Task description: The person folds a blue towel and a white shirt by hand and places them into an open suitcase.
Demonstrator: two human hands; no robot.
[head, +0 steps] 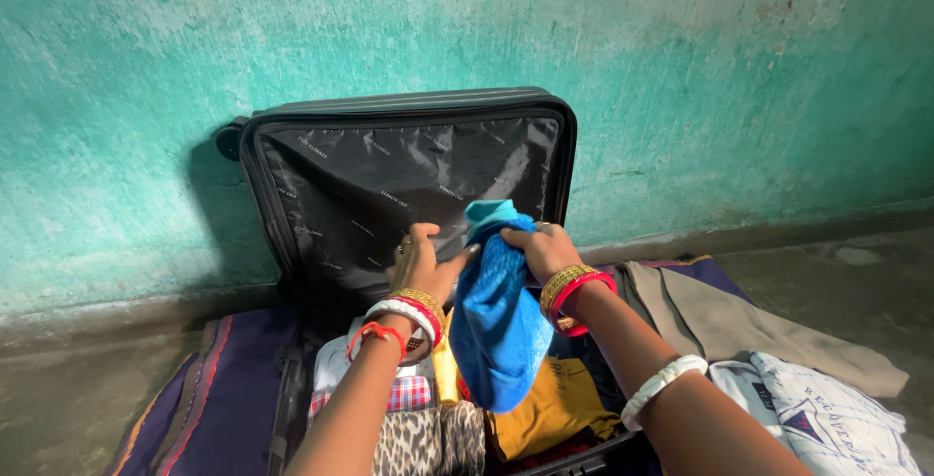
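Suitcase: standing open, black lid leaning against the teal wall, lower half packed with folded clothes.
Mat: lying under the case, dark purple with striped edge.
Beige trousers: lying outside the case on the right, beside a white shirt.
Blue cloth: hanging above the packed pile, top edge pinched, lower part drooping over a mustard garment.
Right hand: fingers closing on the cloth's top corner.
Left hand: fingers pressing together on the cloth's left edge.
Risk: likely unfolding or bunching while hanging loose; possibly dragging across and rumpling the neat stack; lid possibly tipping forward if bumped.
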